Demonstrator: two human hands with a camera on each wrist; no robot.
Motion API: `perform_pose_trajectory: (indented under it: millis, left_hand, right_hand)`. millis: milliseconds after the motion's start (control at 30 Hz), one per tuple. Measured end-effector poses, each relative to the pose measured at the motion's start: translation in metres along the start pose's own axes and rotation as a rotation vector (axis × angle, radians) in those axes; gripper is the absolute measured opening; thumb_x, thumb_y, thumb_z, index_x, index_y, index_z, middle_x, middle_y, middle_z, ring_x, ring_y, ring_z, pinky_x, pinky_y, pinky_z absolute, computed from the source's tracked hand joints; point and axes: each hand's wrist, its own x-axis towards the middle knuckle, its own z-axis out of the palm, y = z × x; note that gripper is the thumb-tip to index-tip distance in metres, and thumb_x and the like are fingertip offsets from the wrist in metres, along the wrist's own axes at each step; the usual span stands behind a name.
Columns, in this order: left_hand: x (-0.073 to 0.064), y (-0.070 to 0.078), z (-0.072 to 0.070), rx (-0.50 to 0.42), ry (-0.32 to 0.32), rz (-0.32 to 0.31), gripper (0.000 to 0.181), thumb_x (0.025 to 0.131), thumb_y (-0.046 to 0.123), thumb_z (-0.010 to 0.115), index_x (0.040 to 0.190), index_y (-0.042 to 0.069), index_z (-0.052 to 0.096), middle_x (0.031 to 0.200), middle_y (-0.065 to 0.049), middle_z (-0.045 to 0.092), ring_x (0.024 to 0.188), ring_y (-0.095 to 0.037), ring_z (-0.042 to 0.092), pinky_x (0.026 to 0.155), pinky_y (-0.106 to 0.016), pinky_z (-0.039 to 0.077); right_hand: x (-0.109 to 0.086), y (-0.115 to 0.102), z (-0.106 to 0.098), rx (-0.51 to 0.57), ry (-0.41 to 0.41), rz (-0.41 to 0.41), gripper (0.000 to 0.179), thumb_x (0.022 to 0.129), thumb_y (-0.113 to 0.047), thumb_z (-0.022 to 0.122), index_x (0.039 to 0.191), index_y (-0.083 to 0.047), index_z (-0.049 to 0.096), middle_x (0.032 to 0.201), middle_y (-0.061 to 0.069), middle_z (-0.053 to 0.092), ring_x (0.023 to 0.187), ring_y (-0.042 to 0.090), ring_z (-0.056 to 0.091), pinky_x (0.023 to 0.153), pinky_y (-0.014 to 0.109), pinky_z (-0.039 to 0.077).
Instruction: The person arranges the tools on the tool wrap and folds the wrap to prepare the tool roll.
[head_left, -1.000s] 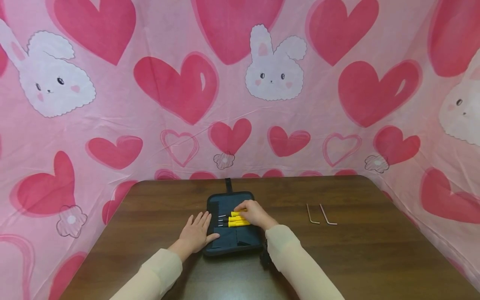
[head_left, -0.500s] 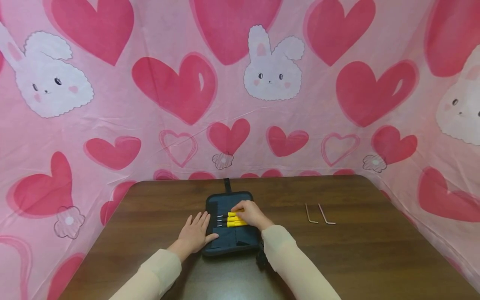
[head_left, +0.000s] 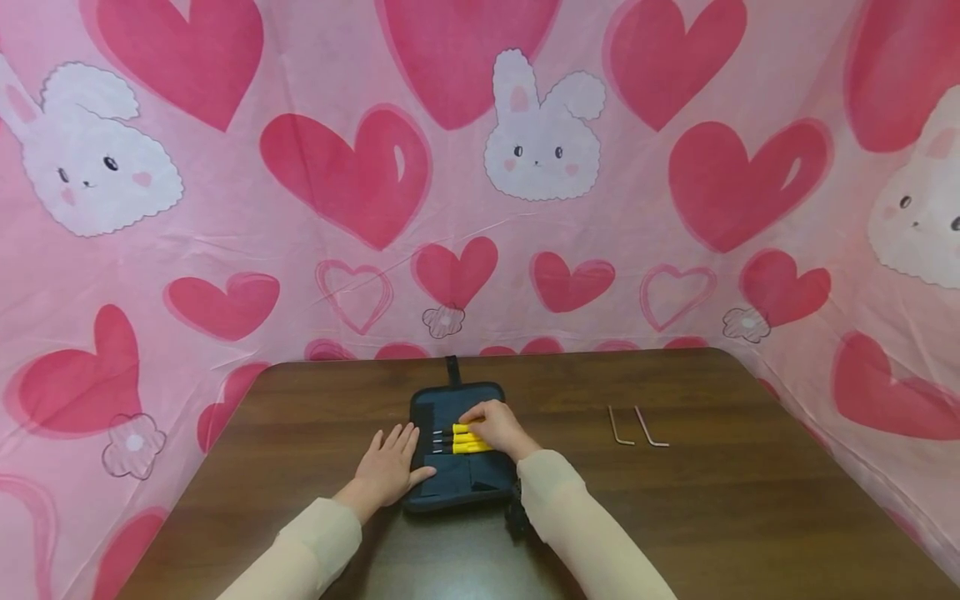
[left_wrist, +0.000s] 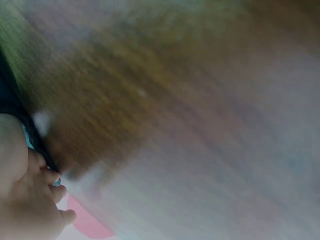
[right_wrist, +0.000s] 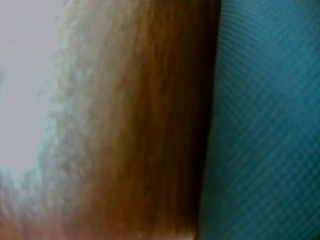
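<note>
A black zip-edged tool pouch [head_left: 453, 487] lies unfolded on the table. Three screwdrivers with yellow handles [head_left: 468, 447], black collars and metal tips sit side by side in it, tips to the left. My right hand [head_left: 498, 425] pinches the handle of the farthest screwdriver [head_left: 460, 429]; the hand covers the handles' right ends. Flat on the pouch's left edge rests my left hand [head_left: 386, 471], fingers spread. The left wrist view catches part of that left hand [left_wrist: 30, 200] against the dark pouch edge. In the right wrist view only blue-looking woven fabric [right_wrist: 265, 125] and table show.
Two L-shaped hex keys, one brassy [head_left: 618, 427] and one silvery pink [head_left: 649, 429], lie apart on the wooden table [head_left: 750, 500] to the right. A black strap [head_left: 453, 371] points from the pouch to the far edge. Behind hangs a pink heart-print cloth [head_left: 442, 208].
My right hand has slid slightly left with the farthest screwdriver, whose handle now lines up more closely with the others. The left hand stays in place. The head view has shifted a little.
</note>
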Motion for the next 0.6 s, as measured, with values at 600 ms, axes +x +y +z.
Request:
perform_pose_trajectory:
  millis: [600]
  left_hand:
    - [-0.0004, 0.0001, 0.0007, 0.012, 0.002, -0.011, 0.078, 0.089, 0.058, 0.043, 0.139, -0.001, 0.036, 0.143, -0.016, 0.033, 0.132, -0.034, 0.027, 0.105, -0.053, 0.015]
  right_hand:
    - [0.0004, 0.0059, 0.0017, 0.050, -0.005, 0.066, 0.016, 0.086, -0.006, 0.064, 0.099, -0.009, 0.073, 0.102, 0.005, 0.063, 0.083, 0.019, 0.054, 0.078, 0.032, 0.050]
